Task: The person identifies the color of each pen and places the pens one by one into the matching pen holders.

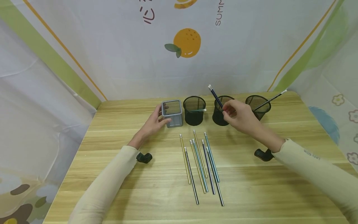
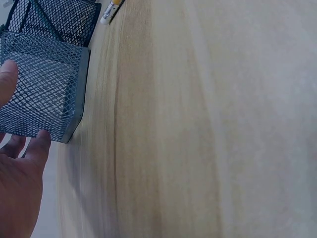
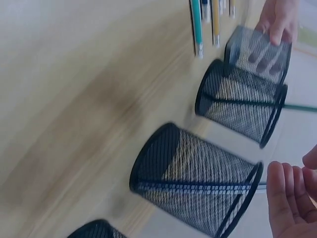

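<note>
My left hand [image 1: 152, 124] holds a grey square mesh pen holder [image 1: 174, 119] from its left side, thumb at the front and fingers behind the mesh. A pair of dark blue pencils [image 1: 215, 96] with white eraser ends leans inside a round black mesh pen holder [image 1: 219, 117]. The thumb and fingertips of my right hand [image 1: 241, 116] pinch them just over the rim. In the right wrist view, their lower part [image 3: 198, 188] shows through the mesh down to the base, while the hand [image 3: 292, 201] hides the upper part.
Another round black holder [image 1: 193, 119] contains a teal pencil [image 1: 198, 110]. The rightmost holder [image 1: 258, 107] has a black pencil [image 1: 271, 100] leaning out to the right. Several gold, teal, blue and black pencils [image 1: 199, 165] lie on the wooden table [image 1: 251, 193]. A printed cloth [image 1: 126, 62] hangs behind.
</note>
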Motion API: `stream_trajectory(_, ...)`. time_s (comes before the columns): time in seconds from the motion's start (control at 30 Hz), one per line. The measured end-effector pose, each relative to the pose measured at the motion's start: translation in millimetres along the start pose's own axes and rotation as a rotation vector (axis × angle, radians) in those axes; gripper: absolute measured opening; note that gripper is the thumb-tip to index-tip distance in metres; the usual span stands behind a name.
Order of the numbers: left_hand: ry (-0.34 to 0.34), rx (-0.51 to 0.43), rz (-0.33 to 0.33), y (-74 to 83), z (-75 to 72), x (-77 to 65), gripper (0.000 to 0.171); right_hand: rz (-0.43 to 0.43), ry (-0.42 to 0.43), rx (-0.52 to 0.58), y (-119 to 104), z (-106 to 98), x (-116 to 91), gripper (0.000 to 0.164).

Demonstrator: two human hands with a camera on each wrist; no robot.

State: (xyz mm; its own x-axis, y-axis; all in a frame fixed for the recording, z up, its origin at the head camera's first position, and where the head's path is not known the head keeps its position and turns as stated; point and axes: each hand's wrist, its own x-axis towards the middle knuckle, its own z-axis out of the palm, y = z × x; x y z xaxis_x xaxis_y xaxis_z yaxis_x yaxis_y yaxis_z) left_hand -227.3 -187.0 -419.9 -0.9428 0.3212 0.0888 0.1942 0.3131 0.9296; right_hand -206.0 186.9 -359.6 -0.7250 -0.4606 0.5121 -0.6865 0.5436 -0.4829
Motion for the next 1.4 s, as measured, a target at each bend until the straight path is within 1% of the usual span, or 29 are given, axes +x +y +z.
stream_trajectory(0.1, 0.0, 0.001, 0.002, -0.6, -0.4, -0.2, 0.073, 0.001, -0.029, 0.014, -7, 5, -4, 0.013)
stream_trajectory(0.2, -0.002, 0.001, 0.005, -0.6, -0.4, -0.6, 0.073, 0.028, -0.081, 0.027, -12, 10, -7, 0.012)
stream_trajectory(0.23, -0.002, 0.002, 0.006, -0.7, -0.4, -0.5, 0.073, 0.045, -0.103, 0.033, -14, 12, -8, 0.011)
stream_trajectory(0.47, -0.002, -0.001, 0.008, -0.7, -0.3, 0.1, 0.073, 0.236, -0.309, 0.026, -21, 25, -10, 0.007)
stream_trajectory(0.57, -0.004, -0.002, 0.007, -0.2, -1.1, 0.3, 0.073, 0.284, -0.375, 0.036, -22, 31, -9, 0.007)
stream_trajectory(0.8, 0.004, -0.005, 0.016, 0.0, -1.6, 0.1, 0.072, 0.352, -0.502, 0.022, -20, 46, -9, 0.007)
stream_trajectory(0.93, -0.009, -0.01, 0.009, -1.8, -1.0, -0.7, 0.072, 0.386, -0.541, 0.035, -21, 54, -11, 0.011)
stream_trajectory(1.13, -0.013, -0.017, -0.009, -0.4, 0.2, -1.7, 0.074, 0.404, -0.569, 0.025, -24, 64, -13, 0.018)
stream_trajectory(1.2, -0.015, -0.018, -0.014, 4.2, 0.3, -2.6, 0.074, 0.409, -0.576, 0.014, -25, 66, -12, 0.019)
stream_trajectory(1.3, -0.023, -0.015, -0.025, 17.1, 0.4, -6.3, 0.073, 0.397, -0.575, -0.008, -25, 69, -11, 0.021)
stream_trajectory(1.4, -0.026, -0.015, -0.027, 28.8, 0.4, -10.3, 0.072, 0.38, -0.573, -0.028, -25, 71, -10, 0.027)
